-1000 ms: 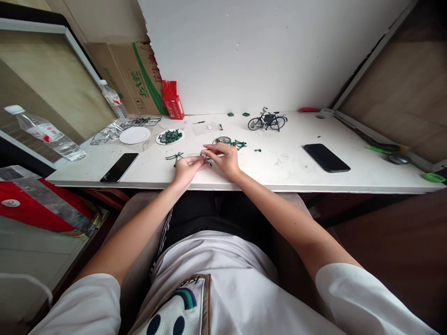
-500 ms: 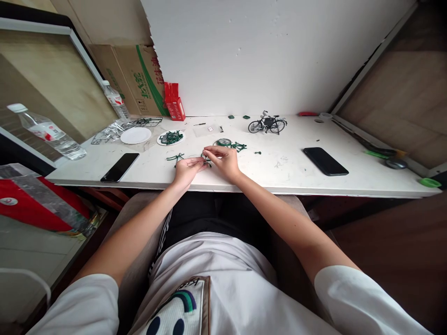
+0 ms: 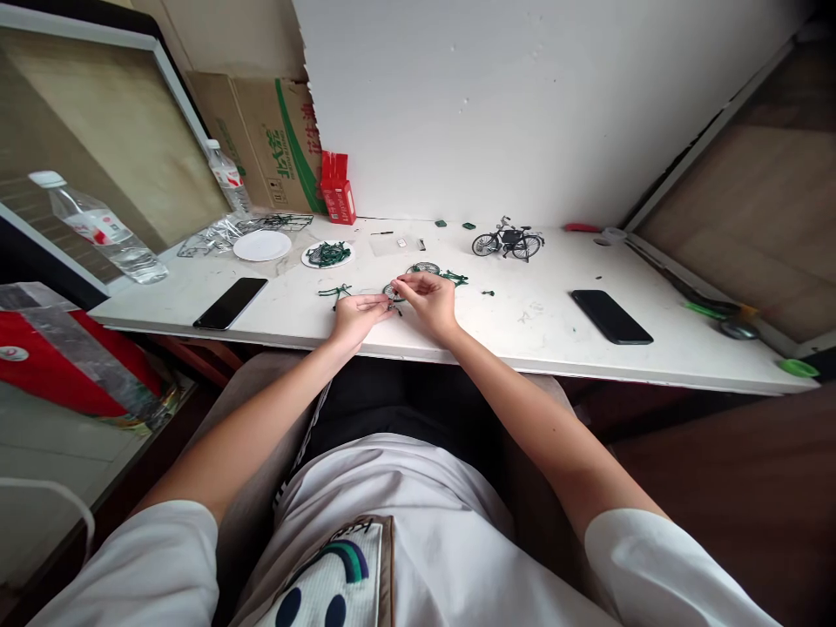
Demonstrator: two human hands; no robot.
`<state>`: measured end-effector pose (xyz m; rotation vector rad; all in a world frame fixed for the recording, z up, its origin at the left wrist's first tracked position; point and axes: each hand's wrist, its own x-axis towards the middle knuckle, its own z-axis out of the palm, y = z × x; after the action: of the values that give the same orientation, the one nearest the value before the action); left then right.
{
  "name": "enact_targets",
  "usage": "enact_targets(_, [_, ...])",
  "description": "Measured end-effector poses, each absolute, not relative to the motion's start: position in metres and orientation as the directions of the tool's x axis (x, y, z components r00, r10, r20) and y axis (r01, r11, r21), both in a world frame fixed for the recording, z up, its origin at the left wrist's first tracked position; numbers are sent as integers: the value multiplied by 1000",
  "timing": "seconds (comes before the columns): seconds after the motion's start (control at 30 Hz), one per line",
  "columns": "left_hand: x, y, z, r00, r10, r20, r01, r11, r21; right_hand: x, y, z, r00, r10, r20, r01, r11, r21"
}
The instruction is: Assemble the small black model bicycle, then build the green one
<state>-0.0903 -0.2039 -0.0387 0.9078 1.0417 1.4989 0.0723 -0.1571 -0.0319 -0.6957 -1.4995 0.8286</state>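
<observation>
My left hand (image 3: 358, 319) is closed in a pinch on a small model bicycle wheel (image 3: 390, 292) above the front of the table. From the other side my right hand (image 3: 429, 301) pinches the same wheel near its upper edge. Small dark parts hang by the left fingertips; their shape is too small to make out. Left of my hands lies a green model bicycle frame (image 3: 335, 291). Just behind my right hand are another wheel (image 3: 426, 267) and green parts (image 3: 455, 278). A tiny green piece (image 3: 488, 293) lies to the right.
A black model bicycle (image 3: 508, 241) stands at the back right. One phone (image 3: 231, 303) lies left, another phone (image 3: 611, 316) right. A plate of green parts (image 3: 306, 259), a white plate (image 3: 262, 246), a red box (image 3: 338, 189) and bottles (image 3: 108, 235) occupy the left side.
The view has tilted slightly, shifting the table. Between my fingertips the wheel now shows its round face more plainly. Both hands keep nearly the same pose.
</observation>
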Motion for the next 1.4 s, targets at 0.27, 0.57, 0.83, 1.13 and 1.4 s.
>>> enact_targets(0.27, [-91, -201, -42, -157, 987, 27, -323, -77, 943, 72, -159, -33, -91, 804, 588, -2, 591, -807])
enact_targets(0.57, [-93, -198, -48, -177, 973, 150, -205, -185, 961, 73, -160, -34, -142, 688, 712, 115, 725, -679])
enact_targets(0.83, [-90, -202, -47, -238, 940, 243, -170, -287, 943, 74, -162, -34, -146, 588, 796, 185, 806, -562])
enact_targets(1.13, [-86, -204, -55, -184, 910, 372, -24, -383, 924, 78, -160, -38, -264, 526, 808, 258, 846, -467])
enact_targets(1.4, [-92, -213, -50, -190, 881, 433, 147, -411, 900, 77, -160, -39, -278, 508, 815, 261, 857, -445])
